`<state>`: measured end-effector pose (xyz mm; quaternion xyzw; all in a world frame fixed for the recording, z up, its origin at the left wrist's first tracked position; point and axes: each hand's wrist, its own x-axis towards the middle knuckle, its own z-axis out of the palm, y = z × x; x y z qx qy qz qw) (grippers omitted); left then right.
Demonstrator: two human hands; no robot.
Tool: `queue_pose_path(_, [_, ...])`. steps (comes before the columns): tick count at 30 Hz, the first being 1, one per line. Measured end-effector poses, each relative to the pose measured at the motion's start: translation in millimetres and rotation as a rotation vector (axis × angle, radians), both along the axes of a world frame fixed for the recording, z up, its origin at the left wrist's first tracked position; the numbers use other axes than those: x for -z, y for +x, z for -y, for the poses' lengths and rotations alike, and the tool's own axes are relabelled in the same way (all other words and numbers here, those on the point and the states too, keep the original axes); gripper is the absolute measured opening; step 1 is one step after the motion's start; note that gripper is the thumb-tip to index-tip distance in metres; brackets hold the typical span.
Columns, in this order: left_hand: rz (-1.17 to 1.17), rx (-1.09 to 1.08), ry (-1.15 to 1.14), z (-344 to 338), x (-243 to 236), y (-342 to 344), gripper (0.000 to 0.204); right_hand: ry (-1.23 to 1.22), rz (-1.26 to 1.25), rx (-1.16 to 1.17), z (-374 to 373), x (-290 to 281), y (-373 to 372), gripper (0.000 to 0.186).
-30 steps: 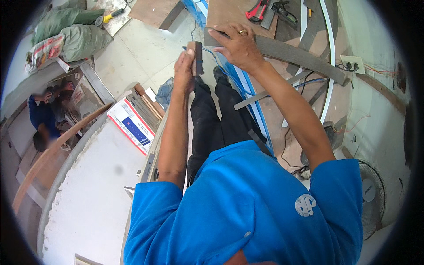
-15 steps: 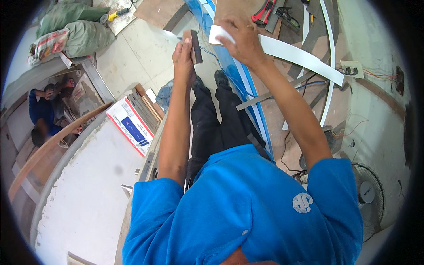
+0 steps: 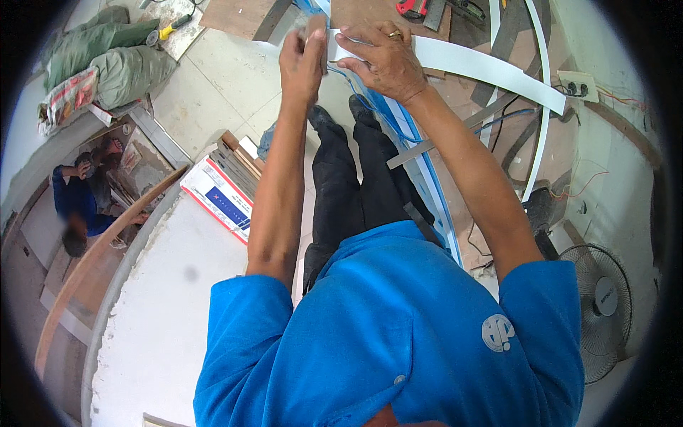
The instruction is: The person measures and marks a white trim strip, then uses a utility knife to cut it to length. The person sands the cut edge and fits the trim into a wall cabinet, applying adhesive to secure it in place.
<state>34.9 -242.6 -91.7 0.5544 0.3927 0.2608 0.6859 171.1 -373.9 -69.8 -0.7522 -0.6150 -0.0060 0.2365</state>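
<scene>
My left hand (image 3: pixel 301 60) is closed around a small brown block (image 3: pixel 316 32), which is at the near end of a long curved white strip (image 3: pixel 473 60); whether they touch is unclear. My right hand (image 3: pixel 377 60) grips that end of the strip, thumb and fingers over it. The strip stretches right across the wooden board (image 3: pixel 348 16) on the work surface, above loose grey strips (image 3: pixel 411 154) and another narrow white strip (image 3: pixel 543 57). A red utility knife (image 3: pixel 410 7) and a dark metal tool (image 3: pixel 466 11) lie at the top edge.
Rolled green sacks (image 3: pixel 131 75) and a yellow-handled tool (image 3: pixel 169 32) are upper left. Stacked boards beside a white box (image 3: pixel 217 199) are left of my legs. A co-worker (image 3: pixel 78 206) is lower down on the left. A fan (image 3: pixel 601 306) and socket box (image 3: pixel 576 85) are right, with loose cables.
The long strip has flipped from grey face up to white face up. My left hand and the block have moved up and right to the strip's end.
</scene>
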Motion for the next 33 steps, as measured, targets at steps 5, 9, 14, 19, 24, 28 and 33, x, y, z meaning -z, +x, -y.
queue_pose_path(5, [0.022,-0.006,-0.033,-6.4,-22.6,14.3,0.034,-0.015,-0.107,0.041,2.0,-5.3,-3.2,0.04])
queue_pose_path(9, [-0.073,0.102,-0.049,-29.2,-13.8,26.2,0.036,-0.025,-0.207,0.118,-5.3,-10.9,-9.2,0.043])
queue_pose_path(14, [-0.035,0.071,0.166,-22.0,-2.2,16.5,0.043,0.057,-0.321,0.141,-10.4,-11.6,-6.7,0.046])
queue_pose_path(19, [0.197,0.024,-0.139,-20.7,1.2,25.1,0.035,0.071,-0.319,0.147,-11.7,-10.1,-3.0,0.045])
queue_pose_path(24, [0.159,0.058,-0.13,-29.3,-6.5,30.6,0.036,0.082,-0.37,0.185,-18.0,-3.3,-0.5,0.039])
queue_pose_path(28, [0.125,0.081,-0.08,-27.3,-3.9,24.6,0.038,0.085,-0.174,0.183,-19.5,0.9,-7.6,0.029])
queue_pose_path(33, [0.084,0.086,0.007,-21.3,2.3,16.4,0.039,0.039,-0.037,0.28,-31.5,-5.5,-12.5,0.025])
